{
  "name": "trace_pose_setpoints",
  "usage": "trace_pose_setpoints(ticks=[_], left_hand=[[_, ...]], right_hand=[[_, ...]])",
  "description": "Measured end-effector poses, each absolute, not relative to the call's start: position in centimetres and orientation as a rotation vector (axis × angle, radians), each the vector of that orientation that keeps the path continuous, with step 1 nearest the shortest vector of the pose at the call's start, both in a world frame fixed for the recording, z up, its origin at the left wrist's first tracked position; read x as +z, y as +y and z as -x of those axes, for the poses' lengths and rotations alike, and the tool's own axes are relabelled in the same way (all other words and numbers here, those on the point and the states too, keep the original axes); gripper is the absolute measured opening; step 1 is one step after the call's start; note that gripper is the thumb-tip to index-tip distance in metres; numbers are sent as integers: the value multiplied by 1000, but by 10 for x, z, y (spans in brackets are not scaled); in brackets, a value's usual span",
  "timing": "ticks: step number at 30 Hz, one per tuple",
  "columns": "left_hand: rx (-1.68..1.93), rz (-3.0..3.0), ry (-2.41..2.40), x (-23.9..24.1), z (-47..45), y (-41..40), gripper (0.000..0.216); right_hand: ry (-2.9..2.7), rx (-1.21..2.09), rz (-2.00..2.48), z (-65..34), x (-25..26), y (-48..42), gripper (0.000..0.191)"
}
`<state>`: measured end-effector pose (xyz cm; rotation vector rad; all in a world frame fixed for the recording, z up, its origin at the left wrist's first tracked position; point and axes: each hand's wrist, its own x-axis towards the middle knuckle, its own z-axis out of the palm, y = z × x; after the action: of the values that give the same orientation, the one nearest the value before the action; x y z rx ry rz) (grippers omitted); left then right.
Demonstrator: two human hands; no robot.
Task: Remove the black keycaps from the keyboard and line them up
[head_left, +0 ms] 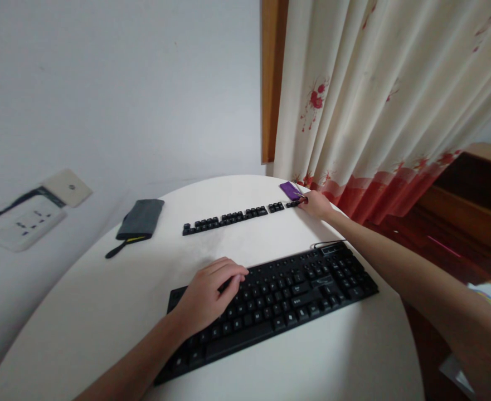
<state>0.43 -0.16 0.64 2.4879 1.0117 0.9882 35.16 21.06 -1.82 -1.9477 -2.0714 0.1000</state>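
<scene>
Keyboard [299, 281] of black plastic, long and rectangular, lies on a rounded white table [291, 367]. The left hand [209, 292] is over the keyboard's left part, fingers bent; I can't tell whether it grips anything. Beyond the keyboard runs a row of small black keycaps [232, 217], the right hand [314, 204] at its right end, fingers narrow, hold unclear. Farther beyond the keyboard lies a flat purple rectangle [289, 190].

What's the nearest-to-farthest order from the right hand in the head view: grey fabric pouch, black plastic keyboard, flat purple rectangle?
1. Flat purple rectangle: just beyond the right hand, slightly left.
2. Black plastic keyboard: on the hand's near side.
3. Grey fabric pouch: far off to the left.
</scene>
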Motion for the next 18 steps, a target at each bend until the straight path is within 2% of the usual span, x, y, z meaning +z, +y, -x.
trace_pose_setpoints(ticks=[6, 12, 18], left_hand=[[978, -2489, 1009, 6, -4, -1, 19], [964, -2480, 1000, 4, -4, -2, 20], [975, -2497, 994, 6, -4, -2, 20]], right_hand=[[-2088, 98, 1918, -353, -14, 208, 22], [-2136, 62, 1819, -351, 13, 216, 24], [-2361, 192, 1695, -327, 25, 236, 24]])
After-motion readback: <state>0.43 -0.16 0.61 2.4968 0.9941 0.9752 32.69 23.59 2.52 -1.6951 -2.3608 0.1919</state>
